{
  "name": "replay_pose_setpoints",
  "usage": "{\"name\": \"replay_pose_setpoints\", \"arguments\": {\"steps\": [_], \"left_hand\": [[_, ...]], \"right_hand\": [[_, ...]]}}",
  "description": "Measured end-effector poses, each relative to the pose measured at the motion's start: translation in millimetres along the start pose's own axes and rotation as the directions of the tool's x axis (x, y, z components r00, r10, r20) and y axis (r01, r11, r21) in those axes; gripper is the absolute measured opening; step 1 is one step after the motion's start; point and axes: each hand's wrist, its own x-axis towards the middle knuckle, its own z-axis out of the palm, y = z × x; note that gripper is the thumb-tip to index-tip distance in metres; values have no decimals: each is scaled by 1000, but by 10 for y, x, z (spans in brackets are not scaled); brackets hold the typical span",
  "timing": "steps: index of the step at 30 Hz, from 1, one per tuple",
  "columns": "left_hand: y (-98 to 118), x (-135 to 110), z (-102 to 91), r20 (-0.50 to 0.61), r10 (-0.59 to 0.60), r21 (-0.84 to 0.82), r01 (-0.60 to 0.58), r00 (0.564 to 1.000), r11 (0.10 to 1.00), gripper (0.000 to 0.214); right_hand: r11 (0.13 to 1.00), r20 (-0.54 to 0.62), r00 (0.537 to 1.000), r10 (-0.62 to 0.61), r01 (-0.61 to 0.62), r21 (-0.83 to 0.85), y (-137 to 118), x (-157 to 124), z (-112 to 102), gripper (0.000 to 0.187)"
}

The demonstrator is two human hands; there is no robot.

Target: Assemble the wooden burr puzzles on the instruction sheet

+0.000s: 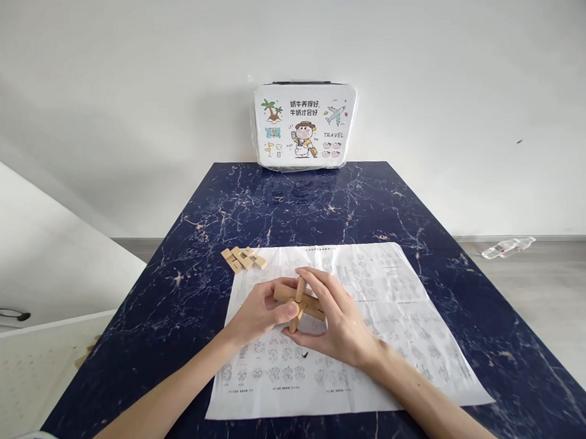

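Several interlocked wooden puzzle pieces (pixel 314 305) form a cross-shaped cluster just above a printed instruction sheet (pixel 393 383). My left hand (pixel 258 314) is closed on the cluster's left side, its thumb pressing near the middle where the pieces cross. Around the upright piece curves my right hand (pixel 340 317), fingers at its top end and thumb at its lower end. Parts of the pieces are hidden behind the fingers. At the sheet's upper left corner lie several loose wooden pieces (pixel 243 259), some of them notched.
A white cartoon-printed case (pixel 303 127) in clear wrap stands against the wall at the back of the dark blue marbled table (pixel 284 206). To the left is a white perforated surface (pixel 23 364). A clear plastic object (pixel 508 247) lies on the floor at right.
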Motion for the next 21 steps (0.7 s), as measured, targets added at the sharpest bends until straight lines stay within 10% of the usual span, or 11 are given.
{"name": "replay_pose_setpoints", "arguments": {"steps": [21], "left_hand": [[61, -5, 1, -13, -106, 43, 107, 994, 993, 67]], "right_hand": [[997, -89, 994, 67, -70, -33, 5, 82, -39, 89]]}}
